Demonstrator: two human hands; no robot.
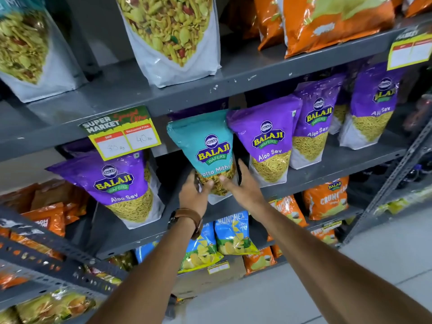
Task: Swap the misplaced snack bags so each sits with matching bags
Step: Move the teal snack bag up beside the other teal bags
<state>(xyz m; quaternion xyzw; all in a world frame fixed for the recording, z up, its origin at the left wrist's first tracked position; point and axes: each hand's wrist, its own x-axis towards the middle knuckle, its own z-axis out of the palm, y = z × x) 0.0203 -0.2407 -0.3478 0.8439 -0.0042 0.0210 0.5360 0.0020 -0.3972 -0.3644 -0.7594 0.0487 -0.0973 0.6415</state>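
1. Teal bag (205,146): stands upright on the middle shelf (327,164), in the gap between purple bags. Its lower edge sits at the shelf front.
2. Left hand (192,195): grips the lower left corner of the teal bag, thumb on the front face, fingers wrapped behind. A brown watch strap (189,215) circles the wrist.
3. Right hand (243,185): clasps the lower right side of the teal bag, thumb on the front, fingers extended up along the bag's right edge.
4. Purple bag, left (119,183): stands apart from the teal bag, tilted, below a yellow price tag (124,134).
5. Purple bag, right (266,141): stands just beside the teal bag, touching or nearly touching its right edge. More purple bags (315,118) follow along the same shelf.
6. Upper shelf: white bags of mixed snack (173,36) at left and centre, orange bags (332,24) at right.
7. Lower shelf: blue bags (231,232) and orange bags.
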